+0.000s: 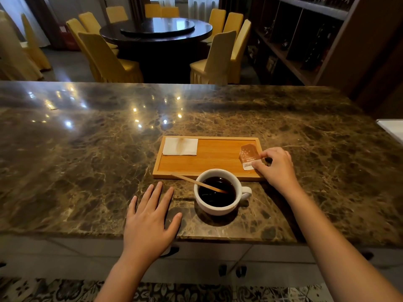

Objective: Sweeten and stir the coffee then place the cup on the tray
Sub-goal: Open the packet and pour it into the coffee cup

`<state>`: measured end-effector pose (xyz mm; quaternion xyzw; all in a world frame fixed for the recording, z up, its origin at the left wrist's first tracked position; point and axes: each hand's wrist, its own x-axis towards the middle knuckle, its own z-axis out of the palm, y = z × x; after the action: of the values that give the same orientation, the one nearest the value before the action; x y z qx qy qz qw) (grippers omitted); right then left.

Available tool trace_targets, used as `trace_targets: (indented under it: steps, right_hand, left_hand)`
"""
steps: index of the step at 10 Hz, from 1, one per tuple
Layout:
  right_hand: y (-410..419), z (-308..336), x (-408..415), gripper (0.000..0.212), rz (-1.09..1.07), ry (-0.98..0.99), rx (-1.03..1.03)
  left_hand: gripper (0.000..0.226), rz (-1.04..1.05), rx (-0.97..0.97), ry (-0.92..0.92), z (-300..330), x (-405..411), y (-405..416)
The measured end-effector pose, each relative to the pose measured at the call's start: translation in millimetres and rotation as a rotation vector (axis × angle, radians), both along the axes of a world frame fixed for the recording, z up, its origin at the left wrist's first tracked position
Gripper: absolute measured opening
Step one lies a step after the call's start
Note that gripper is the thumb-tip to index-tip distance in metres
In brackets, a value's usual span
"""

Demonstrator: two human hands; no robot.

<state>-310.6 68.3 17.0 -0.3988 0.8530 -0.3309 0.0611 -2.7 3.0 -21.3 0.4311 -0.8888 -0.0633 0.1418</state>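
A white cup [218, 209] of black coffee stands on the marble counter, just in front of the wooden tray [218, 156], handle to the right. A thin wooden stirrer [196, 182] leans in the cup, its free end pointing left over the tray's front rim. My right hand [277, 166] pinches a brown and white sugar packet [248, 155] at the tray's right end, thumb and forefinger on its lower corner. My left hand [150, 219] lies flat on the counter left of the cup, fingers spread, holding nothing.
A folded white napkin [180, 146] lies in the tray's back left corner. The counter's front edge [196, 236] runs just below my left palm. A white object [392, 129] sits at the far right. Yellow chairs, a round table and shelves stand beyond the counter.
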Motion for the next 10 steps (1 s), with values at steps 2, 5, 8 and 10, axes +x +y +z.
trace_targets:
  steps: [2, 5, 8, 10]
  right_hand:
    - [11, 11, 2, 0.005, -0.014, -0.313, -0.258]
    - [32, 27, 21, 0.015, 0.03, -0.959, -0.616]
    - [41, 26, 35, 0.013, 0.09, -1.169, -0.741]
    - [46, 34, 47, 0.011, 0.19, -0.973, -0.628]
  left_hand:
    - [0.065, -0.001, 0.0, 0.006, 0, -1, 0]
    - [0.065, -0.003, -0.001, 0.012, -1, 0, -1]
    - [0.065, -0.006, -0.003, 0.015, -2, 0, -1]
    - [0.065, -0.004, -0.007, 0.009, -3, 0, -2]
